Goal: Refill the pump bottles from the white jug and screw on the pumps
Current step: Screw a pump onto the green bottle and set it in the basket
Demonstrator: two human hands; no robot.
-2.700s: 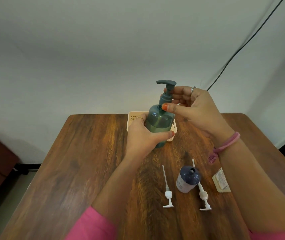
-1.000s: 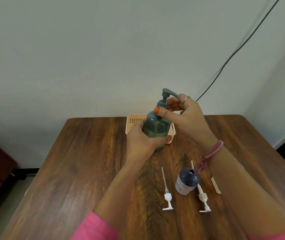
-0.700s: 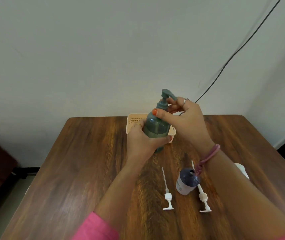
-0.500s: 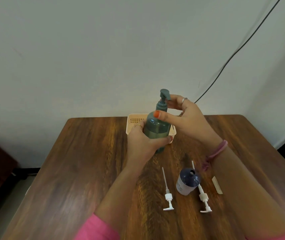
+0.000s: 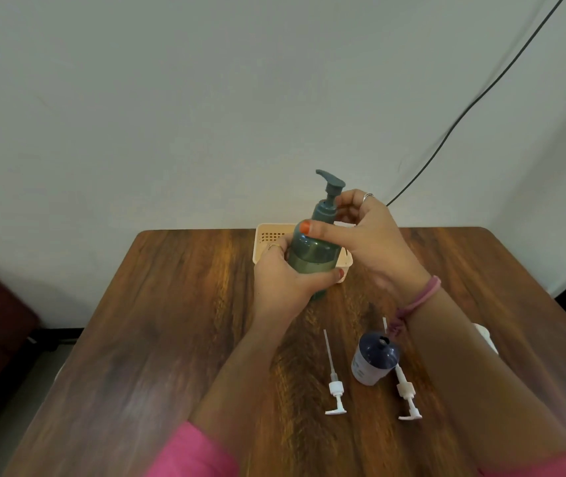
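The green pump bottle already carries its green pump, so this one looks nearly finished, with only the final tightening in doubt. The left hand wraps the bottle's body, holding it upright above the desk in front of the cream basket; the right hand pinches the pump collar, thumb across the shoulder. Nearer the person, a dark blue bottle stands uncapped between two loose white pumps, apparently waiting its turn. The white jug cannot be made out.
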